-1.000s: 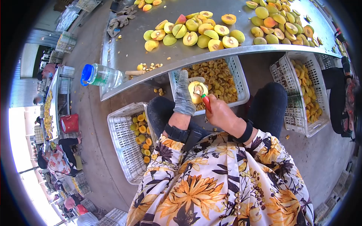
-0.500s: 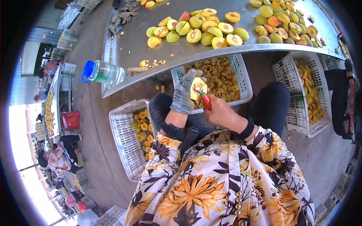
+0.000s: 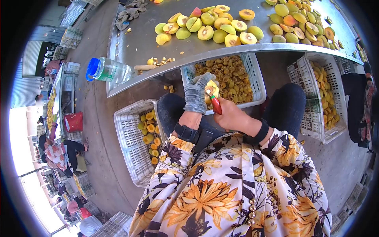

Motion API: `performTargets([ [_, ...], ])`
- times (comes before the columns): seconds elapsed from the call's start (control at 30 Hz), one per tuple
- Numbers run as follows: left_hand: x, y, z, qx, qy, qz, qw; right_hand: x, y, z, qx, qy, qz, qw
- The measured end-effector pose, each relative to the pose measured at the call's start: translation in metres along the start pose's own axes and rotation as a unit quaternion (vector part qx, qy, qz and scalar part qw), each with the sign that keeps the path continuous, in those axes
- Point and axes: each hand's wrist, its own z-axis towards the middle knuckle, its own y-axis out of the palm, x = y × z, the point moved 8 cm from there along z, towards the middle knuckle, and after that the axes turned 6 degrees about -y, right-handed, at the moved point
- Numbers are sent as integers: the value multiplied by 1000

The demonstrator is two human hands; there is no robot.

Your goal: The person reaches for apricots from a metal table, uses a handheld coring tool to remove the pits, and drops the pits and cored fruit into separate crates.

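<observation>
My left hand, in a grey glove, has its fingers wrapped round a peach half with the cut face towards me. My bare right hand grips a small knife by its red and green handle. The tip of the knife is at the pit in the middle of the half; its blade is mostly hidden. Just beyond both hands stands a white crate full of cut fruit pieces.
The metal table bears a pile of peaches, whole and halved, a bigger pile, loose pits, a blue-capped bottle and gloves. Fruit crates stand left and right. People sit far left.
The peach half has turned in my left hand, so less of its cut face shows. The knife stays at the pit, and both hands have shifted only slightly.
</observation>
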Motion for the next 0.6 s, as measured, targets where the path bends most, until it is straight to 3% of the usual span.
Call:
performTargets([
  [0.1,-15,5,6,-101,-138,24,985,3,1,0,-24,-48,-59,997],
  [0.13,-15,1,6,-100,-142,27,984,4,2,0,-21,-46,-54,997],
  [0.2,-8,5,6,-141,-113,19,983,4,9,0,-67,-22,53,996],
  [0.23,1,6,2,-132,-38,55,989,0,7,1,-67,-23,54,996],
  [0.3,3,5,1,-121,7,78,990,5,20,-5,-137,82,231,960],
  [0.33,9,5,0,-112,55,99,987,8,18,-3,-137,82,231,960],
  [0.37,9,6,1,-112,57,98,987,11,22,-4,-172,109,314,927],
  [0.4,1,6,3,-127,-1,49,991,8,29,-7,-205,135,395,885],
  [0.43,-7,7,3,-139,-60,-1,989,7,32,-8,-206,135,394,885],
  [0.47,-15,8,2,-152,-117,-50,980,7,30,-5,-182,107,315,925],
  [0.5,-15,10,2,-152,-115,-50,980,5,27,-3,-156,77,231,957],
  [0.6,-20,10,0,-123,-141,-73,980,5,29,-3,-146,80,234,958],
])
